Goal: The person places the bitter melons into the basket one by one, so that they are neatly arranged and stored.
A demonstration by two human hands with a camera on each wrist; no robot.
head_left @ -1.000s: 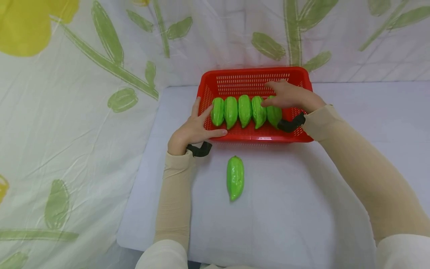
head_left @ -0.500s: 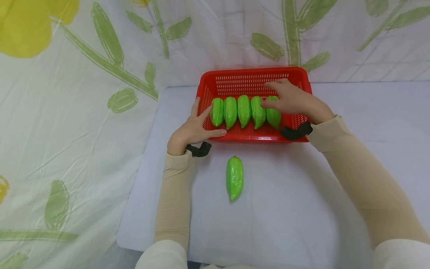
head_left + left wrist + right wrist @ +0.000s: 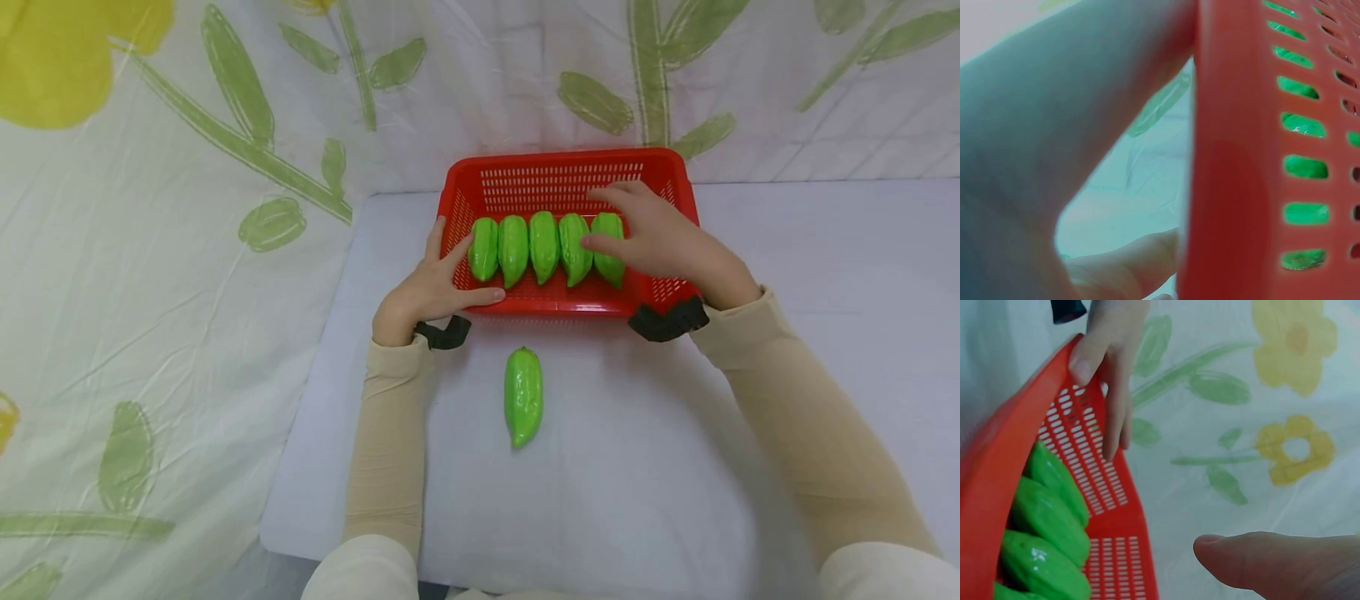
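My left hand (image 3: 429,287) rests with spread, straight fingers on the left front corner of a red slotted plastic basket (image 3: 570,158). Its thumb lies along the front rim, and its fingers reach over the left rim, as the right wrist view also shows. A row of several glossy green, ribbed, tapered vegetables (image 3: 543,248) lies in the basket. Over the row's right end hovers my right hand (image 3: 660,232), fingers and thumb apart with nothing between them. Its thumb (image 3: 1260,556) shows in the right wrist view. One more green vegetable (image 3: 523,398) lies on the table in front.
A white-covered table (image 3: 637,467) bears the basket, which stands near the back edge. Behind and to the left hangs a white cloth (image 3: 480,100) printed with flowers and leaves. A black strap piece (image 3: 667,321) juts out below my right wrist.
My right hand has drawn slightly right and toward me, uncovering more of the rightmost vegetable in the row. The left hand, basket and vegetables stay in place.
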